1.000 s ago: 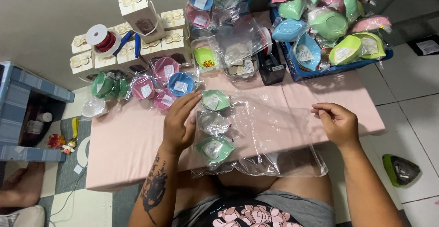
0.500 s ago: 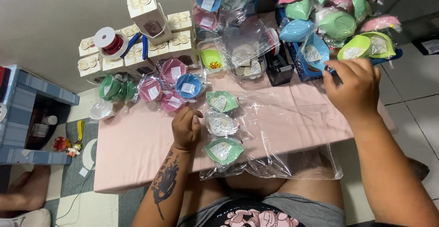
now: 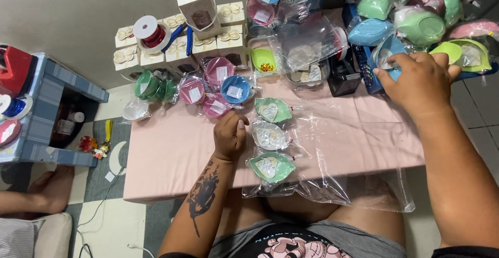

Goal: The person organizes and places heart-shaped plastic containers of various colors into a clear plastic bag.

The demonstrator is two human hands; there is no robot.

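Note:
A pink table [image 3: 171, 154] carries a large clear plastic bag [image 3: 343, 159] with three leaf-shaped dishes in a column: green [image 3: 272, 110], silver-white [image 3: 269, 136] and green [image 3: 271, 167]. My left hand [image 3: 230, 136] rests as a loose fist on the table, touching the left edge of that bag. My right hand [image 3: 418, 78] reaches to the far right and closes its fingers on a blue wrapped leaf dish [image 3: 387, 55] at the rim of a dark blue basket [image 3: 371, 78]. That basket is heaped with pink, green, blue and yellow-green wrapped dishes.
Cream gift boxes [image 3: 179, 50] with a red ribbon spool [image 3: 152, 31] stand at the back left. Round wrapped dishes [image 3: 208, 89] in green, pink and blue lie before them. A black tape dispenser [image 3: 345, 73] sits mid-back. A blue shelf [image 3: 47, 117] stands left; someone's foot [image 3: 52, 190] rests on the floor.
My right hand left the clear bag and reached up right to the basket, now gripping a blue wrapped dish. My left hand drew back from the dishes and curled into a fist.

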